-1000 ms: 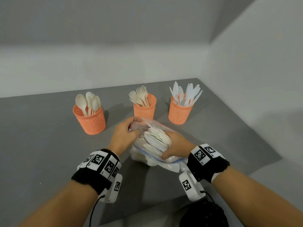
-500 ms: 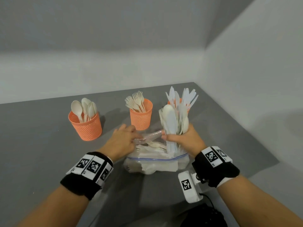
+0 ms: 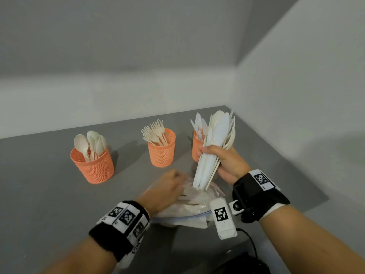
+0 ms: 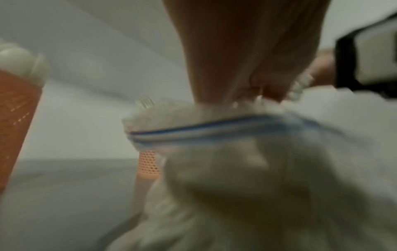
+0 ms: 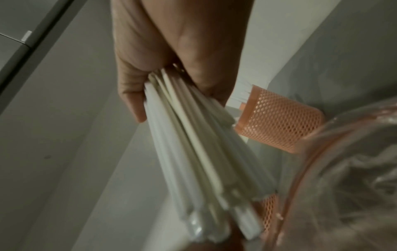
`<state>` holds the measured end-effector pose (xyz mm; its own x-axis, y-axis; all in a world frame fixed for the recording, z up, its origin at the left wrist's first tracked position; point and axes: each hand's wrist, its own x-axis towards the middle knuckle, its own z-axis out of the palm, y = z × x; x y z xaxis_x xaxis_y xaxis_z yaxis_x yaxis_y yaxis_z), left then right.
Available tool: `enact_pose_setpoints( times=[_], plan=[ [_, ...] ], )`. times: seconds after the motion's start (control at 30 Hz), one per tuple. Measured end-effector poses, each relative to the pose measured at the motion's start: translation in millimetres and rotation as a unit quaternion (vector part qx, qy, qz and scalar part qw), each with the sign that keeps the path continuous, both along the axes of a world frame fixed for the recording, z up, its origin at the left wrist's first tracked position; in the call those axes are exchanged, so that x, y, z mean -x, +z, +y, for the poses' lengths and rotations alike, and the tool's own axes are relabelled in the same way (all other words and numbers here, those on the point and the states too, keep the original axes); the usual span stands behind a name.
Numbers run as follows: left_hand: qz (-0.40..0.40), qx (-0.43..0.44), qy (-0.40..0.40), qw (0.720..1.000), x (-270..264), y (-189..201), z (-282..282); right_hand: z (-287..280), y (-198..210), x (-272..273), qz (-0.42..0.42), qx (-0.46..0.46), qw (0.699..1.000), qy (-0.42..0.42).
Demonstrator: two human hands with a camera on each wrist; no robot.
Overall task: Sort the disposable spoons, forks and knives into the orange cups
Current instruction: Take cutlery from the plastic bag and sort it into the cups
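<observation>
My right hand grips a thick bundle of white cutlery, held upright above a clear zip bag on the grey table. In the right wrist view the bundle of cutlery fans down from my fingers. My left hand holds the bag's top; its fingers are blurred. Three orange mesh cups stand behind: a spoon cup at the left, a fork cup in the middle, and a knife cup partly hidden behind the bundle.
The table ends at a grey wall on the right and one behind the cups. A black object with a cable lies at the near edge. In the left wrist view the bag's blue zip line fills the frame.
My right hand has lifted the bundle of cutlery out of the bag and raised it in front of the knife cup. My left hand stayed on the bag.
</observation>
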<state>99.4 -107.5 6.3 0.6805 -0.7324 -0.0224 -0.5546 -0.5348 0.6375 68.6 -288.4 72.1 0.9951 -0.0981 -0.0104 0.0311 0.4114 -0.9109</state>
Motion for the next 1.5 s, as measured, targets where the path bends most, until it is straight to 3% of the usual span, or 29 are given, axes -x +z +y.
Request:
enact_pose_setpoints(
  times=[0.03,0.1,0.27,0.43,0.57,0.6,0.7,0.73,0.8,0.9,1.0,1.3,1.4,1.5],
  plan=[
    [0.099,0.103,0.041,0.989,-3,14,-2,3,1,-2,0.001,-0.002,1.0,0.016],
    [0.287,0.246,0.043,0.925,-9,43,-9,12,5,-4,0.014,0.004,0.999,0.041],
    [0.438,0.333,0.032,0.834,-17,67,-24,37,21,-10,0.021,0.051,0.995,0.084],
    [0.454,0.346,0.043,0.82,-16,69,-21,35,39,-17,0.059,0.264,0.954,0.127],
    [0.448,0.369,0.074,0.811,-22,66,-18,33,40,-20,0.055,0.346,0.924,0.154],
    [0.447,0.38,0.09,0.805,-24,63,-18,33,37,-21,0.045,0.364,0.923,0.116],
    [0.443,0.416,0.126,0.784,-28,57,-17,33,26,-24,-0.024,0.403,0.9,-0.163],
    [0.435,0.427,0.133,0.781,-29,56,-18,36,25,-23,-0.063,0.403,0.891,-0.201],
    [0.42,0.449,0.126,0.779,-29,56,-19,43,23,-21,-0.095,0.438,0.879,-0.164],
    [0.404,0.452,0.108,0.788,-26,56,-21,48,19,-21,-0.064,0.489,0.862,-0.117],
    [0.393,0.446,0.1,0.798,-26,53,-19,48,21,-25,-0.043,0.483,0.871,-0.084],
    [0.414,0.479,0.11,0.766,-27,48,-17,49,17,-28,0.041,0.314,0.948,-0.021],
    [0.424,0.49,0.122,0.751,-29,47,-17,50,19,-28,0.052,0.291,0.955,0.001],
    [0.418,0.486,0.129,0.757,-30,46,-16,49,23,-27,0.046,0.321,0.946,-0.008]
  ],
)
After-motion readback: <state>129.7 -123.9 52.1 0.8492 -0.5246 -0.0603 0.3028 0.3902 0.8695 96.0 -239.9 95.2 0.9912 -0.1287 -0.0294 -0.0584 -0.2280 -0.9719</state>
